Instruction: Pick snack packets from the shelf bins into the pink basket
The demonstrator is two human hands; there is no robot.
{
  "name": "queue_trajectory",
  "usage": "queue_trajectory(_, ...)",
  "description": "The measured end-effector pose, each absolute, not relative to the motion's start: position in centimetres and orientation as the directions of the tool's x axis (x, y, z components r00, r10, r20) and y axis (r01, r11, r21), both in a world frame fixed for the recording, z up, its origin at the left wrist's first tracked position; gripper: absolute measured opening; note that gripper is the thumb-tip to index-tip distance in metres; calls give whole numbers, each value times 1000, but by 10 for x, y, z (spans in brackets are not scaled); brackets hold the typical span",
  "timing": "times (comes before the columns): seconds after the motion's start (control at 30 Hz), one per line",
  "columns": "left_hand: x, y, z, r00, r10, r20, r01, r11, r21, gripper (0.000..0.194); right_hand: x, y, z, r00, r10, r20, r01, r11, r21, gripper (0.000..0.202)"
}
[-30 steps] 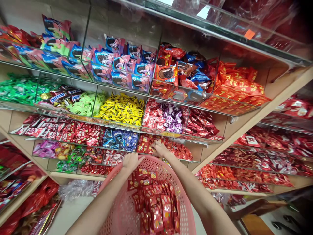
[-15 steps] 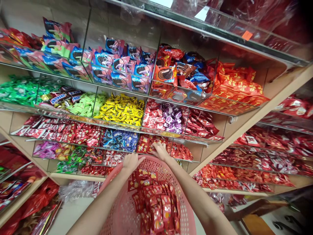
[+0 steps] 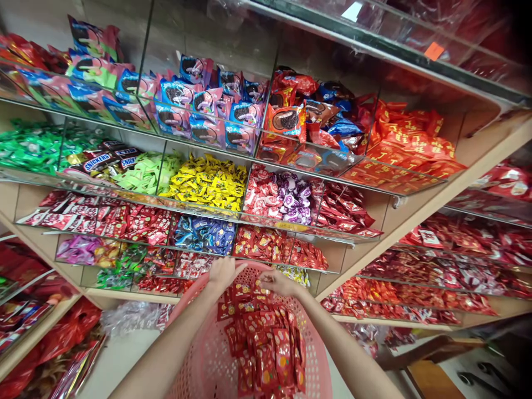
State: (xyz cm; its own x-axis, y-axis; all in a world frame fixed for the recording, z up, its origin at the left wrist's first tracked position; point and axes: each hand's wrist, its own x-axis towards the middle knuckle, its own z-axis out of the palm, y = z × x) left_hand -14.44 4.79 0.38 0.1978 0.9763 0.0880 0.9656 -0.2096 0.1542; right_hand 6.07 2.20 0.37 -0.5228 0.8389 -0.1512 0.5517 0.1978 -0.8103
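A pink perforated plastic basket (image 3: pixel 195 327) stands tilted below the shelves, with many small red candy packets (image 3: pixel 266 346) piled in its middle. My left hand (image 3: pixel 222 274) is closed on the basket's far rim, thumb pointing right. Just inside the far right rim is my right hand (image 3: pixel 277 281), its fingers pinched together at a small red candy packet (image 3: pixel 258 287) above the pile. Directly behind the basket, a shelf compartment holds similar red packets (image 3: pixel 257 243). My palm side is hidden on both hands.
Glass-fronted shelves hold blue-pink cookie packs (image 3: pixel 203 105), yellow candies (image 3: pixel 208 183), purple candies (image 3: pixel 294 197) and Snickers bars (image 3: pixel 97 160). More red candy shelves (image 3: pixel 440 271) run along the right. A clear plastic bag (image 3: pixel 128 321) lies on the floor; a wooden stool (image 3: pixel 432 379) stands lower right.
My right hand has come back from the red packets on the shelf and down over the basket's inside. My left hand stays on the rim. The view has shifted slightly.
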Motion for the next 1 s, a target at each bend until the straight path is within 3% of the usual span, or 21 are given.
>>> queue_trajectory(0.23,-145,49,4,207,974,88,964,-218,151,72,60,23,-28,-525,841,-128,686,329,-649,25)
queue_trajectory(0.53,-145,50,2,217,971,95,963,-229,143,73,42,-8,-15,-290,952,-95,956,284,-73,29)
queue_trajectory(0.6,-145,50,1,221,970,98,962,-233,140,74,42,-12,-11,-302,949,-85,953,300,-44,30)
queue_trajectory(0.77,-145,50,2,215,973,89,963,-226,146,75,49,-14,-13,-462,878,-122,885,447,-132,43)
queue_trajectory(1.0,-145,49,2,212,974,80,961,-223,163,74,46,-11,-23,-410,909,-71,912,406,-57,34)
